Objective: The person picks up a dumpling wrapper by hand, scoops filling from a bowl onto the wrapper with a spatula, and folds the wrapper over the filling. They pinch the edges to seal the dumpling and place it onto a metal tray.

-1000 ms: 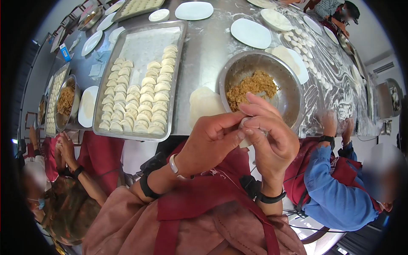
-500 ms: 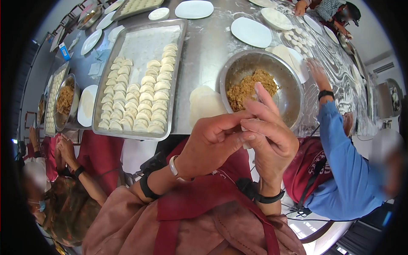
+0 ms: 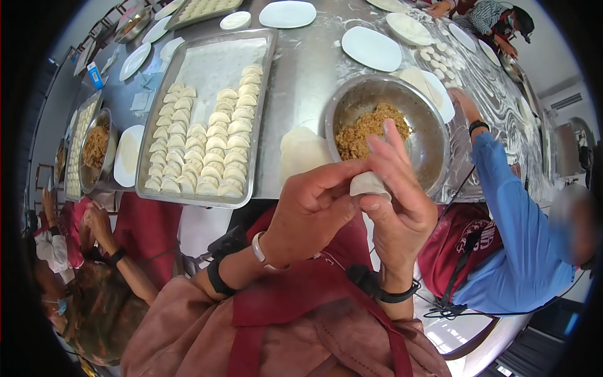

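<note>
A pale folded dumpling (image 3: 369, 185) is pinched between my two hands in front of my chest. My left hand (image 3: 319, 202), with a silver bangle at the wrist, grips its left side with thumb and fingers. On its other side, the thumb and fingers of my right hand (image 3: 402, 204) press the dough, with some fingertips raised. Just beyond my hands stands a steel bowl (image 3: 433, 147) of brown minced filling (image 3: 370, 131). Flat round wrappers (image 3: 303, 156) lie on the table left of the bowl. Rows of dumplings (image 3: 210, 151) fill much of a metal tray (image 3: 217, 53).
White plates (image 3: 372, 48) and small dough pieces (image 3: 438, 63) sit on the floured steel table (image 3: 308, 75). To the right, a co-worker's blue sleeve (image 3: 509, 207) reaches toward the table. At left, another person's hands (image 3: 97, 223) are near a second filling bowl (image 3: 95, 151).
My right fingers have shifted, and more of the dumpling shows between my hands. The co-worker's hand at right has drawn down beside the plate.
</note>
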The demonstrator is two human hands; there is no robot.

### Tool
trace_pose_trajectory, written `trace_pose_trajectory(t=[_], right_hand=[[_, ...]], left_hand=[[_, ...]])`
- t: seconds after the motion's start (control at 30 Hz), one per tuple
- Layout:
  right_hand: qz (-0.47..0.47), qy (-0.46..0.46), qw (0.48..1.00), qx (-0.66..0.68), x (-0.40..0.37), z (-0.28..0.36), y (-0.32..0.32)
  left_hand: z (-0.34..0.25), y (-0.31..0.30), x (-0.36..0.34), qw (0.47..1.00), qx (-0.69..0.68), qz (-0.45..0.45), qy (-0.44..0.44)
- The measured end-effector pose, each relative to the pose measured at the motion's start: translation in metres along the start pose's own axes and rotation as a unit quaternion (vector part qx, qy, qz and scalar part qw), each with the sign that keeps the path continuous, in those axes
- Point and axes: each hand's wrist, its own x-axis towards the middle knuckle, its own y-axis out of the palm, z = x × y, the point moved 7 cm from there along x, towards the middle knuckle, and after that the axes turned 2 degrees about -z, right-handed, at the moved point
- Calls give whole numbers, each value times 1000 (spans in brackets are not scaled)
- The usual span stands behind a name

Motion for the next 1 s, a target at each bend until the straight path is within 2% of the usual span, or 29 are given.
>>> trace_pose_trajectory(t=[0.07, 0.23, 0.3, 0.37, 0.4, 0.53, 0.6, 0.7, 0.77, 0.9, 0.97, 1.0], right_hand=[[55, -42, 996, -48, -2, -2, 2], [61, -34, 993, -91, -1, -4, 4], [68, -20, 993, -95, 0, -2, 11], [-5, -25, 996, -87, 1, 2, 8], [-5, -25, 996, -87, 0, 1, 6], [39, -33, 993, -105, -5, -8, -2], [52, -23, 991, -118, -4, -11, -2], [85, -35, 984, -155, 1, -7, 7], [30, -30, 991, -128, 3, -2, 9], [34, -46, 991, -124, 0, -10, 0], [114, -51, 978, -170, -2, -14, 1], [113, -50, 978, -170, -1, -14, 1]], left_hand=[[5, -2, -1, 999, 36, -2, -14], [11, -5, 0, 991, 122, -5, -58], [7, -7, 2, 998, 26, -54, -5], [8, -4, 4, 999, -10, -49, -11], [8, -3, 4, 998, -46, -44, -19], [0, 3, 3, 1000, -2, -4, 26], [10, 6, 0, 972, -211, 11, -100], [16, -1, 1, 951, -276, -30, -137], [18, -2, 2, 946, -294, -18, -139], [20, 3, -1, 938, -325, 0, -123], [20, 5, 0, 937, -325, 1, -132], [20, 6, 0, 936, -325, 1, -139]])
